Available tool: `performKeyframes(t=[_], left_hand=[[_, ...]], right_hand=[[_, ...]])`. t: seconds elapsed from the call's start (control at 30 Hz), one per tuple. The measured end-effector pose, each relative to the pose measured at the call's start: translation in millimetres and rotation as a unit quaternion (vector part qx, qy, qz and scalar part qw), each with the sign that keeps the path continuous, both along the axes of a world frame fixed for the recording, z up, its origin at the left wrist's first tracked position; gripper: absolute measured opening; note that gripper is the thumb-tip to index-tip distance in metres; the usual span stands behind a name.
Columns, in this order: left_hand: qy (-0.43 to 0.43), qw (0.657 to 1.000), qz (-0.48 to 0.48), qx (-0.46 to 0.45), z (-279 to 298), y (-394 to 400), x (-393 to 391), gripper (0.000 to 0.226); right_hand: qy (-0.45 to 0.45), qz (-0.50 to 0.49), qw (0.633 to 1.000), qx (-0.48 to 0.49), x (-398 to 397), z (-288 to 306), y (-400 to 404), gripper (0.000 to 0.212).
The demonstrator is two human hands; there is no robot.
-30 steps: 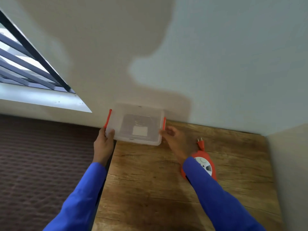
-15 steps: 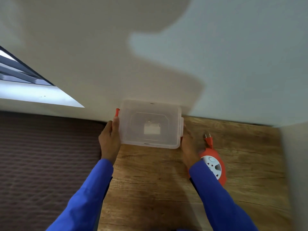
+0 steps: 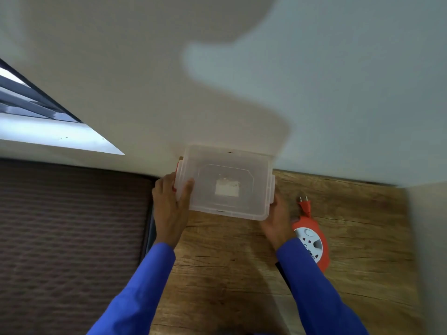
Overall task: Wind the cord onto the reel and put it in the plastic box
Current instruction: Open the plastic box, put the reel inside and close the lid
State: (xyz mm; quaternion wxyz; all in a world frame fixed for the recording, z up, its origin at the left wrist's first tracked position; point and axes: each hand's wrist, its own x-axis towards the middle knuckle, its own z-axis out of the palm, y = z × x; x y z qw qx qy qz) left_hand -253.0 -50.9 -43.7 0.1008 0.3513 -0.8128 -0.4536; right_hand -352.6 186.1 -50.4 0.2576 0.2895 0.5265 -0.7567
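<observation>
A clear plastic box (image 3: pixel 210 201) with a lid and red side clips sits at the far left of the wooden table, against the wall. My left hand (image 3: pixel 170 204) grips its left end over the red clip. My right hand (image 3: pixel 278 213) holds its right end. An orange cord reel (image 3: pixel 314 240) with a white socket face lies flat on the table just right of my right wrist, the cord wound in. Its orange plug (image 3: pixel 304 205) points away toward the wall. A white label shows through the box.
The wooden table (image 3: pixel 242 262) runs to walls at the back and the right. Its left edge drops off to a dark patterned surface (image 3: pixel 72 226). A window with dark bars (image 3: pixel 29 100) is at the upper left.
Both hands have slid the box to the right, further onto the table and closer to the reel. My left thumb now wraps over the box's left end.
</observation>
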Motion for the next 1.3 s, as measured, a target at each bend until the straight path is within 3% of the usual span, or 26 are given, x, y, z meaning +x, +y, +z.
performKeyframes(t=[0.13, 0.23, 0.27, 0.47, 0.53, 0.6, 0.7, 0.77, 0.83, 0.87, 0.93, 1.03, 1.13, 1.23, 1.3], left_hand=[[0.042, 0.996, 0.02, 0.071, 10, 13, 1, 0.034], [0.037, 0.992, 0.036, 0.117, 17, 11, 0, 0.032], [0.032, 0.991, 0.04, 0.127, 18, 8, 0, 0.032], [0.011, 0.98, 0.112, 0.167, 23, -3, 1, 0.036], [0.026, 0.979, 0.135, 0.149, 27, -5, 5, 0.035], [0.037, 0.978, 0.146, 0.146, 29, -8, 9, 0.038], [0.077, 0.964, 0.144, 0.212, 35, -9, 19, 0.038], [0.086, 0.943, 0.157, 0.28, 39, -8, 28, 0.041], [0.076, 0.904, 0.191, 0.374, 43, -4, 38, 0.043], [0.071, 0.877, 0.213, 0.424, 45, 0, 43, 0.042], [0.08, 0.821, 0.244, 0.51, 46, 8, 52, 0.04], [0.1, 0.773, 0.251, 0.575, 40, 30, 65, 0.043], [0.1, 0.754, 0.251, 0.599, 29, 51, 76, 0.047], [0.107, 0.741, 0.259, 0.611, 16, 62, 86, 0.046], [0.111, 0.728, 0.261, 0.625, 11, 64, 93, 0.038]], right_hand=[[0.048, 0.07, 0.996, 0.037, -2, 10, 7, 0.034], [0.143, 0.241, 0.937, 0.207, -9, 12, 12, 0.018], [0.143, 0.255, 0.928, 0.229, -12, 13, 13, 0.02], [0.069, 0.172, 0.979, 0.089, -15, 34, 11, 0.052], [0.053, 0.159, 0.969, 0.184, -16, 32, 16, 0.065], [0.128, 0.169, 0.93, 0.301, -13, 31, 25, 0.052], [0.242, 0.171, 0.88, 0.371, -3, 34, 49, 0.036], [0.231, 0.251, 0.793, 0.505, -1, 27, 80, 0.036], [0.158, 0.383, 0.697, 0.585, 7, 20, 114, 0.065], [0.124, 0.427, 0.691, 0.57, 12, 20, 127, 0.088], [0.103, 0.46, 0.716, 0.515, 20, 23, 144, 0.123], [0.11, 0.44, 0.752, 0.479, 21, 26, 154, 0.133], [0.071, 0.428, 0.803, 0.408, 26, 31, 151, 0.117], [0.059, 0.428, 0.807, 0.402, 39, 29, 153, 0.079], [0.07, 0.454, 0.784, 0.417, 46, 39, 148, 0.065]])
